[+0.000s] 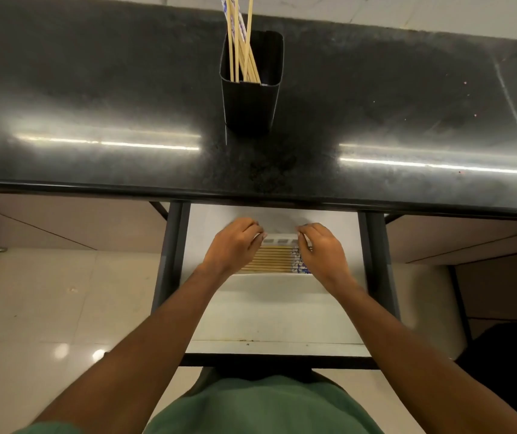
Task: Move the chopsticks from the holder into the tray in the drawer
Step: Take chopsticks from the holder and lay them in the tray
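Wide, polished black stone countertop (94, 89) filling the upper view, directly above and beyond the drawer. White drawer (276, 324) pulled well out toward a person in a green shirt (266, 408), presumably opened this far to give both hands room over its contents.

Shallow white tray (269, 283) inside the drawer, in its back half, long side running across the drawer's width. Tall black holder (250, 98) upright on the stone just beyond the drawer's back, in line with the drawer's middle. Likely kept that close for short reaches.

A few bamboo chopsticks (235, 42) standing in the holder, tilted toward the drawer's left side and rising past the rim, some with blue-and-white printed tops. Inside the drawer, a neat row of chopsticks (269, 260) lying flat and parallel in the tray, printed ends all toward the drawer's right side.

Left hand (235, 242) over the row's left end, right hand (323, 249) over its right end. Both knuckles-up, fingers curled down, fingertips at the edge of the row nearest the drawer's back. Probably squaring the sticks or seating one more there. Pinching a stick or only pressing on the row: cannot tell, too small and blurred. Task judged partway done, with sticks in both places.
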